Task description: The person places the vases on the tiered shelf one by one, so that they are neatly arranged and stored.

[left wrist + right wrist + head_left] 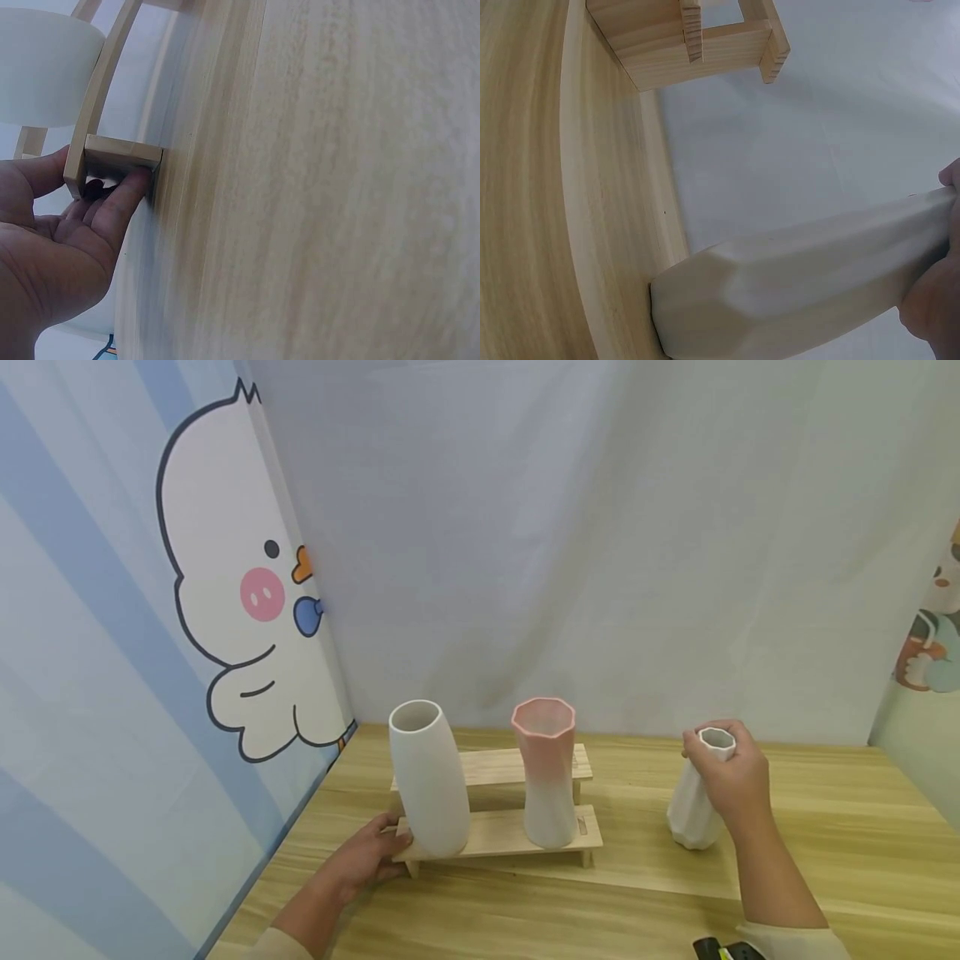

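My left hand (365,860) grips the left end of a two-step wooden stand (495,832). In the left wrist view, the thumb lies on the upper side of the board (105,79) and the fingers reach beneath it by the leg. A smooth white vase (431,785) stands on the lower step near that hand. Toward the step's right end is a pink-and-white vase (549,785) with an angular rim. Off to the right, my right hand (738,781) holds a white faceted vase (693,817) round its neck. Its base (697,311) meets the tabletop in the right wrist view.
The stand's upper step (491,767) lies behind the two vases. A wood-grain table (630,910) runs back to a pale curtain (637,568). On the left hangs a striped cloth with a cartoon bird (217,568). A dark object (723,950) shows by the right sleeve.
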{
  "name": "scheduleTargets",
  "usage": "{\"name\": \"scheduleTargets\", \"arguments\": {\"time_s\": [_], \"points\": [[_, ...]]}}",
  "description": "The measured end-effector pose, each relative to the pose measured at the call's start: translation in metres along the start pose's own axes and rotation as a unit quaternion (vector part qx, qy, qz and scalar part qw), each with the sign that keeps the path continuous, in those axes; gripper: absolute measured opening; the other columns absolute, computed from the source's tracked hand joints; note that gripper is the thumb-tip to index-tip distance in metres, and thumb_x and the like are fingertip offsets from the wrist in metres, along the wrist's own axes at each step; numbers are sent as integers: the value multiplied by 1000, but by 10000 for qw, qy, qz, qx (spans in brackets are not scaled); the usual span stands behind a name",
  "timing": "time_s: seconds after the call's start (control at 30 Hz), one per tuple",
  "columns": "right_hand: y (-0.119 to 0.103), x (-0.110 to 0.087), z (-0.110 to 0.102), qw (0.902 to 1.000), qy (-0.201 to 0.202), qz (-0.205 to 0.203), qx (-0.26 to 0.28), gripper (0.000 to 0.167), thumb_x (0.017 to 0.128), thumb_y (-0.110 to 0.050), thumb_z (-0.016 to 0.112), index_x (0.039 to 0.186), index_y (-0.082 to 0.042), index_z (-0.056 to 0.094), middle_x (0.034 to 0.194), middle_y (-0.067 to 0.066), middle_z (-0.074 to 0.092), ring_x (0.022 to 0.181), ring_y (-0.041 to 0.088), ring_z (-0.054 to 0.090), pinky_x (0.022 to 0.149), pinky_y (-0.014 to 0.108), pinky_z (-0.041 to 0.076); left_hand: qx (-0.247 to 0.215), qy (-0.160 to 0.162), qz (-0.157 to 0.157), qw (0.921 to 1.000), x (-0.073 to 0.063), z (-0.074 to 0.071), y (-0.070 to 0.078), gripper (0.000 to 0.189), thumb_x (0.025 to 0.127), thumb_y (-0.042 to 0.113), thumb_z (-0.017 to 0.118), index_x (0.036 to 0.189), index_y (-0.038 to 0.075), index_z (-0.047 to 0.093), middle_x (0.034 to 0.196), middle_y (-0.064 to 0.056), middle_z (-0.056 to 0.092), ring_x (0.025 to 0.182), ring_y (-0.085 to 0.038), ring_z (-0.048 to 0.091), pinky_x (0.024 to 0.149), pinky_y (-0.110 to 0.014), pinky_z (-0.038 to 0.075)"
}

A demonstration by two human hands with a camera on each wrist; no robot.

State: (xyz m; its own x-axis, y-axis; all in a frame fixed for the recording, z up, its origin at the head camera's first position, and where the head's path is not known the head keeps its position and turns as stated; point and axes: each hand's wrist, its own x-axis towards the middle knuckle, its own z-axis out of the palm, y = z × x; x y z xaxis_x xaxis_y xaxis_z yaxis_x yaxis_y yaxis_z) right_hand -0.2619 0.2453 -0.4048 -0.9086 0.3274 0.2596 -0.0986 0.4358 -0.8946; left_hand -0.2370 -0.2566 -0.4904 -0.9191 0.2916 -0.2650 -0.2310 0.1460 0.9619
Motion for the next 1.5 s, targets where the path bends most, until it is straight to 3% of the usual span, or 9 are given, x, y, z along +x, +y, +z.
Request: {"name": "scheduleTargets", "arguments": {"time_s": [0.57, 0.83, 1.5], "points": [[-5, -4, -2, 9998, 105, -186, 37, 29, 92, -44, 66, 103, -19, 58, 76, -18, 65, 76, 6, 58, 60, 27, 50, 68, -22, -13, 10000, 2, 0, 0, 52, 101, 27, 54, 140, -1, 34, 126, -15, 57, 109, -20, 61, 97, -42, 52], [-13, -7, -5, 9997, 136, -201, 79, 29, 92, -44, 66, 104, -19, 58, 85, -11, 62, 77, 9, 58, 59, 29, 51, -40, -46, 43, 10000, 1, 1, 0, 57, 101, 27, 56, 143, -3, 31, 126, -17, 56, 107, -21, 62, 94, -43, 53], [-31, -14, -9, 9990, 181, -86, 404, 27, 91, -42, 69, 102, -20, 59, 87, -13, 64, 82, 10, 58, 63, 29, 51, -58, 18, 16, 10000, 1, 0, -2, 54, 102, 25, 54, 142, -2, 32, 126, -17, 56, 107, -21, 62, 93, -43, 54]]}}
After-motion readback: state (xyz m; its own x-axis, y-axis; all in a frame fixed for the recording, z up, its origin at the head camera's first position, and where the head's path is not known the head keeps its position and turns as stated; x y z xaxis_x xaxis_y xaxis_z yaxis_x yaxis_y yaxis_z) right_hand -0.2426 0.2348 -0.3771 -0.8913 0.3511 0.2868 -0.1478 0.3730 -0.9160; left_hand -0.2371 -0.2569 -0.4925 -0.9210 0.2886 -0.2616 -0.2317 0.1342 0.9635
